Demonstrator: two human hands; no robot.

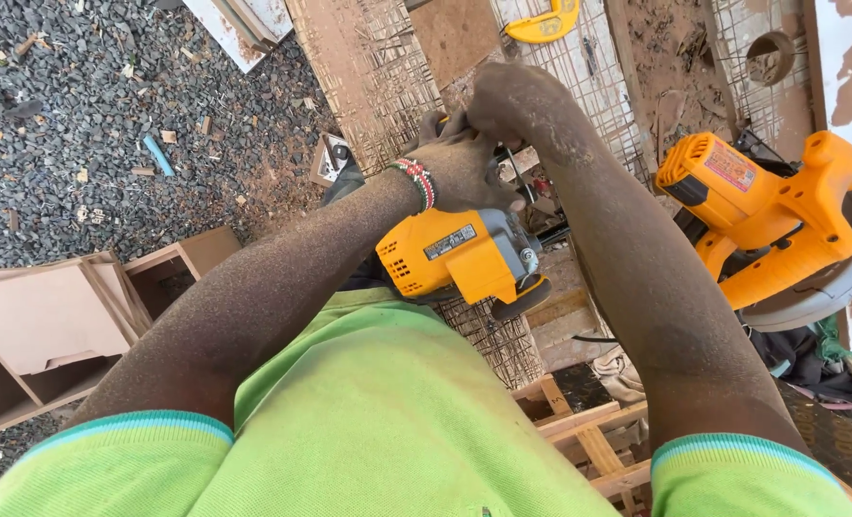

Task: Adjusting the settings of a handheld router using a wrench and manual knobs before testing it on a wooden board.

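Note:
A yellow power tool (464, 257) with a grey metal head is held close to my body, its round base pointing down right. My left hand (464, 172), with a beaded band on the wrist, lies over the top of the tool and grips it. My right hand (517, 103) is closed just above the left one, on something at the tool's head; a thin metal piece (514, 165) shows below it. Both forearms are coated in sawdust. What the right fingers hold is hidden.
An orange circular saw (771, 215) sits on the workbench at right. A scored board (378, 77) and a yellow clamp (545, 24) lie beyond my hands. Brown wooden boxes (52, 325) stand on the gravel at left. A timber frame (589, 431) is below.

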